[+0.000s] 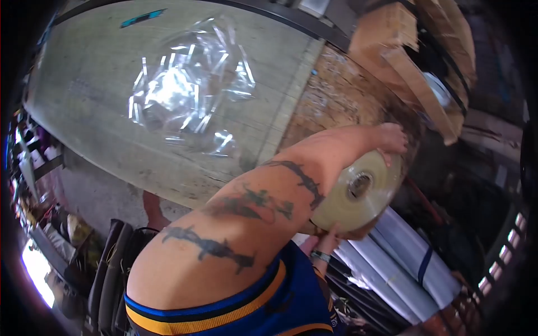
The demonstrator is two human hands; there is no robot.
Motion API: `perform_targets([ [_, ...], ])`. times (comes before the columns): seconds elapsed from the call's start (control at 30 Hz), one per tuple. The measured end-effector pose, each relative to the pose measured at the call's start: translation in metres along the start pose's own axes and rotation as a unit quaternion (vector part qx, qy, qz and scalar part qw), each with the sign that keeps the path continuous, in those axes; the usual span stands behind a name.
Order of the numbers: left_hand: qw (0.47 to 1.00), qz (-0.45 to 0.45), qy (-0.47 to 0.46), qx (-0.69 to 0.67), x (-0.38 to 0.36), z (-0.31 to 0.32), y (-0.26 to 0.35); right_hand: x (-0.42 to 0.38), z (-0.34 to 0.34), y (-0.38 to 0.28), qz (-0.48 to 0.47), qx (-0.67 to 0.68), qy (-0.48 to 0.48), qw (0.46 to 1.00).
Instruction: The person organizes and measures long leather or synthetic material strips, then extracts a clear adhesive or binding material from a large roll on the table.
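Tape roll (358, 193) btwn both hands' fingers (392, 140)

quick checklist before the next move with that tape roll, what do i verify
1. Left hand on the tape roll: ok, fingers over its top edge.
2. Right hand under the roll: ok, fingers at its lower edge.
3. Roll's core visible: ok, facing the camera.
4. Loose tape end: cannot tell.
5. Plastic bags lying apart from the hands on the board: ok.
6. Clear view of the hands: not ok, the upper arm blocks much of it.
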State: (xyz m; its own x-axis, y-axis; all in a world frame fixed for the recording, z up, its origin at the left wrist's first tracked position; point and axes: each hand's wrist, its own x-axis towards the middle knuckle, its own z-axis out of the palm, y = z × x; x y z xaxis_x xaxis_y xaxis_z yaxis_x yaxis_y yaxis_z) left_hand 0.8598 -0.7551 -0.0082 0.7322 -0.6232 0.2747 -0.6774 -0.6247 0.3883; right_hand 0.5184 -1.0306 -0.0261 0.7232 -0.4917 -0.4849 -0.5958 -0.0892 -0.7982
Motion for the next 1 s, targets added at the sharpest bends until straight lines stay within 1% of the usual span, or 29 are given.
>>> perform_targets([
  [0.03,0.999,0.010,0.022,0.027,0.011,0.005,0.004,-0.016,0.010,-0.013,0.035,-0.038,0.000,0.999],
  [0.1,0.994,-0.058,0.080,-0.039,-0.009,0.009,0.009,-0.026,0.027,-0.019,0.009,-0.008,-0.003,1.000],
  [0.17,0.973,-0.197,0.092,-0.080,-0.068,-0.027,0.035,-0.036,0.024,-0.018,0.013,-0.009,0.005,1.000],
  [0.2,0.953,-0.225,0.189,-0.080,-0.102,-0.027,0.046,-0.033,0.022,-0.019,0.022,-0.024,0.007,0.999],
  [0.23,0.948,-0.284,0.109,-0.097,-0.142,-0.066,0.067,-0.030,0.023,-0.021,0.030,-0.038,0.006,0.999],
  [0.27,0.943,-0.305,0.134,-0.027,-0.180,-0.055,0.079,-0.031,0.026,-0.025,0.033,-0.044,0.006,0.998],
  [0.3,0.929,-0.354,0.105,-0.001,-0.217,-0.049,0.102,-0.034,0.030,-0.031,0.036,-0.049,0.006,0.998],
  [0.33,0.930,-0.354,0.098,-0.002,-0.248,-0.044,0.124,-0.037,0.030,-0.032,0.040,-0.054,0.006,0.998],
  [0.37,0.930,-0.355,0.091,-0.003,-0.272,-0.042,0.146,-0.026,0.025,-0.016,0.023,-0.051,-0.012,0.998],
  [0.43,0.937,-0.346,0.052,0.007,-0.298,-0.034,0.188,-0.019,0.022,-0.007,0.009,-0.050,-0.022,0.998],
  [0.47,0.945,-0.324,0.037,0.013,-0.308,-0.025,0.203,-0.018,0.022,-0.005,0.001,-0.052,-0.026,0.998],
  [0.5,0.953,-0.303,0.024,0.019,-0.317,-0.016,0.213,-0.020,0.023,-0.005,-0.013,-0.050,-0.018,0.999],
  [0.57,0.960,-0.278,0.003,-0.014,-0.337,-0.003,0.225,-0.022,0.025,-0.006,-0.036,-0.037,-0.017,0.999],
  [0.6,0.963,-0.269,-0.005,-0.032,-0.343,-0.001,0.227,-0.021,0.026,-0.009,-0.051,-0.035,-0.018,0.998],
  [0.63,0.966,-0.249,0.049,-0.047,-0.345,-0.015,0.230,-0.022,0.026,-0.013,-0.048,-0.027,-0.027,0.998],
  [0.73,0.932,-0.294,-0.045,-0.208,-0.371,-0.078,0.214,-0.024,0.022,-0.020,-0.023,-0.028,-0.049,0.998],
  [0.8,0.898,-0.367,-0.044,-0.241,-0.392,-0.134,0.187,-0.019,0.018,-0.020,0.012,-0.044,-0.058,0.997],
  [0.87,0.865,-0.435,-0.069,-0.242,-0.425,-0.171,0.148,-0.014,0.015,-0.012,0.025,-0.042,-0.045,0.998],
  [0.9,0.884,-0.428,-0.072,-0.174,-0.439,-0.189,0.135,-0.015,0.013,-0.008,0.033,-0.038,-0.036,0.998],
  [0.93,0.900,-0.417,-0.074,-0.105,-0.450,-0.205,0.122,-0.020,0.012,-0.008,0.027,-0.021,-0.046,0.998],
  [1.0,0.898,-0.418,-0.086,-0.112,-0.464,-0.230,0.099,-0.034,0.008,-0.009,0.015,0.010,-0.062,0.998],
])
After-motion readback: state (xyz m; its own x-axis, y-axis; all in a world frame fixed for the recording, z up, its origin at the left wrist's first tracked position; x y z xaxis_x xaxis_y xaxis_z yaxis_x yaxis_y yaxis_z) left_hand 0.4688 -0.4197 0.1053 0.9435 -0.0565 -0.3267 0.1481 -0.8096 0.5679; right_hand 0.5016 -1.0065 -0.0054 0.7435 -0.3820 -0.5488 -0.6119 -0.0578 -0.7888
